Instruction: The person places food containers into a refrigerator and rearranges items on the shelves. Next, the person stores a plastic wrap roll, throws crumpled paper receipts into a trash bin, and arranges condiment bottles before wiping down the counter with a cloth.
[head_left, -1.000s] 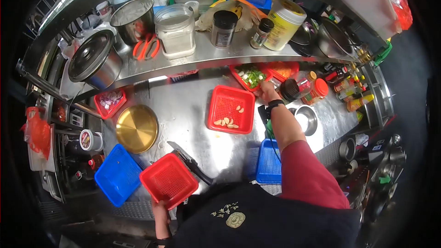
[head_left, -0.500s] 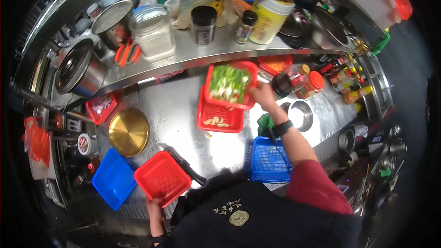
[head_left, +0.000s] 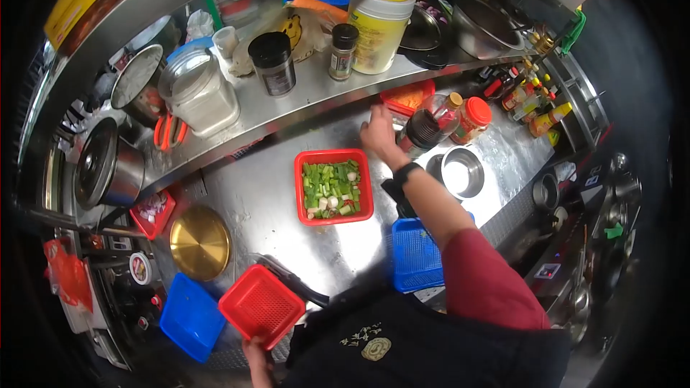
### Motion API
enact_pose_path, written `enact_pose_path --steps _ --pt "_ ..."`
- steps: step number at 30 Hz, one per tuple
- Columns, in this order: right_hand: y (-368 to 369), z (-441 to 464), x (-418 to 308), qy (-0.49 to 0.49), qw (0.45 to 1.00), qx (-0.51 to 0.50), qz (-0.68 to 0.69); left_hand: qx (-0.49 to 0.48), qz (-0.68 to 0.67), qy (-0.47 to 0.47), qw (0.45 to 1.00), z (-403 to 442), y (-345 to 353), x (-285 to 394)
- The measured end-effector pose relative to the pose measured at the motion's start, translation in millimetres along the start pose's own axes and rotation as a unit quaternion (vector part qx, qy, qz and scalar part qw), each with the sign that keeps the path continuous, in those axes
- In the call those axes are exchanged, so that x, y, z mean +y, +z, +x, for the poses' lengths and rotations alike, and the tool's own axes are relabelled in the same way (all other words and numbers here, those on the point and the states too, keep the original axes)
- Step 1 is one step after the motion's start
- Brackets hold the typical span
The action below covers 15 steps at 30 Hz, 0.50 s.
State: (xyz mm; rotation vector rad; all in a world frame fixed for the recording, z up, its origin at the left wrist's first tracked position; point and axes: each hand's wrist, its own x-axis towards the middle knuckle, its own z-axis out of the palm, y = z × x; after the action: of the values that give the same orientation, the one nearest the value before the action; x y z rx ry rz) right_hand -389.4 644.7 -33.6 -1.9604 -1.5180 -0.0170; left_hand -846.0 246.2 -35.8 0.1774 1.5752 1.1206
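Note:
My left hand [head_left: 257,354] grips the near edge of a red plastic basket [head_left: 262,307], which is tilted and shows its perforated bottom with nothing in it. My right hand [head_left: 379,135] reaches to the back of the steel table, its fingers loosely apart and holding nothing I can see. Just beyond its fingertips is a red basket [head_left: 408,96] of orange shreds; whether they touch it I cannot tell. At the table's middle stands a red basket [head_left: 334,154] of chopped green onions [head_left: 330,190]. The basket of garlic seen earlier is hidden, apparently beneath it.
A knife [head_left: 295,280], blue baskets [head_left: 417,255] [head_left: 192,316] and a round gold tray [head_left: 201,243] lie around me. A steel bowl [head_left: 462,172] and jars [head_left: 473,121] stand right. Overhead, a shelf [head_left: 302,97] carries pots and tubs.
My right hand has let go of the green onion basket, which now sits lower, over where the garlic basket was. That hand has moved back and left. My left hand still holds its basket.

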Motion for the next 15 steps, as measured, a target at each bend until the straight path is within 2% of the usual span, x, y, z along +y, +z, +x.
enact_pose_path --steps 1,2,6,8,10,11,14,15 --pt "9 20 4 0.013 0.998 0.008 -0.059 0.0 -0.015 0.01 1.0 -1 2 0" --pt "36 41 31 0.028 0.986 -0.062 -0.155 0.001 -0.009 0.015 1.0 -2 3 0" --pt "19 64 20 0.14 0.924 -0.203 -0.292 0.005 0.013 0.029 0.999 1 1 1" --pt "41 71 30 0.114 0.928 -0.191 -0.299 0.026 -0.01 0.026 0.999 -3 9 5" --pt "44 66 27 0.066 0.953 -0.202 -0.215 0.077 -0.004 -0.007 0.997 3 3 -7" --pt "64 65 40 -0.017 0.962 -0.143 -0.231 0.085 0.013 -0.021 0.996 6 -1 -10" --pt "47 60 13 -0.04 0.946 -0.211 -0.244 0.066 0.004 -0.019 0.998 6 11 3" --pt "41 49 9 -0.085 0.951 -0.156 -0.251 0.058 0.02 -0.009 0.998 1 22 13"
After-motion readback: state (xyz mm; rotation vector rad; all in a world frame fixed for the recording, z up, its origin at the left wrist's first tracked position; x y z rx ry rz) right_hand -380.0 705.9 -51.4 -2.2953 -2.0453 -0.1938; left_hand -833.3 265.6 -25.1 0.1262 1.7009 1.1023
